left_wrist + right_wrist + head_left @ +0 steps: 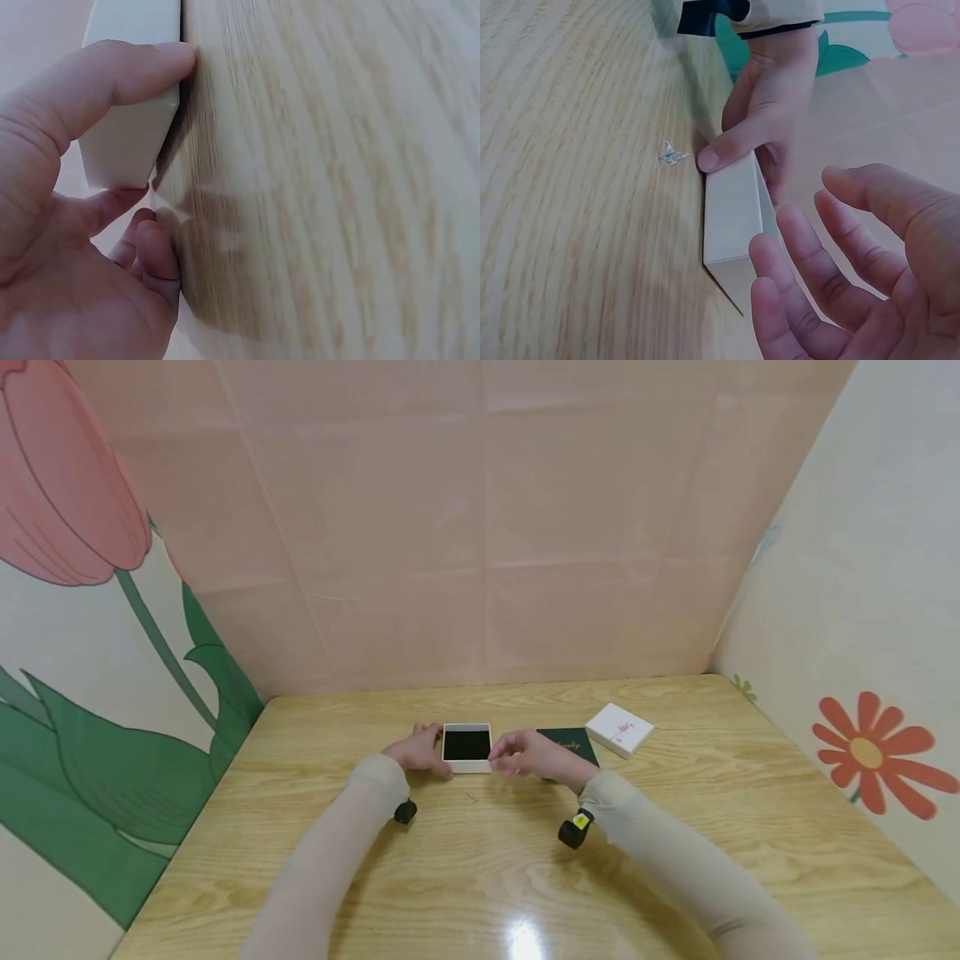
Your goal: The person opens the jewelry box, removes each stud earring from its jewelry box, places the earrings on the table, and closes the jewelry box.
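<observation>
An open white box [467,767] with a black inside stands on the wooden table in the head view. My left hand [420,750] grips its left side, the thumb [142,71] lying along the front wall by the corner and the other fingers around the side. At the box's right front corner is my right hand [528,754]. In the right wrist view its fingers [802,300] are loosely bent and spread beside the box, with nothing between thumb and fingers. A small crumpled clear scrap [672,154] lies on the table in front of the box.
A dark green flat piece [573,741] with gold lettering lies partly under my right forearm. Beside it, to the right, is a white box-shaped piece [619,729] with a pink flower print. The wooden table [465,877] meets a pink backdrop at the rear.
</observation>
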### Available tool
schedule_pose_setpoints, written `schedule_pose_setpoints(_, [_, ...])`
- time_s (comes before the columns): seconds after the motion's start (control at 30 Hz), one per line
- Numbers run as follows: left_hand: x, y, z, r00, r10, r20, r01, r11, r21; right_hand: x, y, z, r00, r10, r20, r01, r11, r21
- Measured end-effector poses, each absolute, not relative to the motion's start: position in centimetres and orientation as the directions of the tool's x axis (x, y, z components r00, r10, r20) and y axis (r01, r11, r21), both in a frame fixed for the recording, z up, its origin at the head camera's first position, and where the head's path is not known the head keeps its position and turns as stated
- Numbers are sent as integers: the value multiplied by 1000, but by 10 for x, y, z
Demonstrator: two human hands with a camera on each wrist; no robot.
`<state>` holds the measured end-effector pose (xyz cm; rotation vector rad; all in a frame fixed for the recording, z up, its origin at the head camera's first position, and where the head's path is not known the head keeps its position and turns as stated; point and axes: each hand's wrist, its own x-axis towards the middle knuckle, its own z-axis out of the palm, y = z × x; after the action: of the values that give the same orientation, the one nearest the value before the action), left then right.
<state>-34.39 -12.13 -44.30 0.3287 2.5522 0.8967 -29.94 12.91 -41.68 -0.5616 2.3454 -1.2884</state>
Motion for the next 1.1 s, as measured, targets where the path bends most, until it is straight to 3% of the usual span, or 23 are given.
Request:
schedule_pose_setpoints(0.43, [-344, -134, -430, -888, 414, -200, 79, 566, 821, -299, 129, -415, -831, -531, -163, -142, 486, -862])
schedule_pose_setpoints(0.67, [-342, -134, -399, -905, 395, -157, 116, 585, 803, -302, 129, -415, -834, -520, -183, -121, 496, -860])
schedule_pose_setpoints(1.1, [-332, -115, -366, -888, 453, -82, 170, 490, 855, -295, 127, -415, -837, -523, -162, -134, 483, -866])
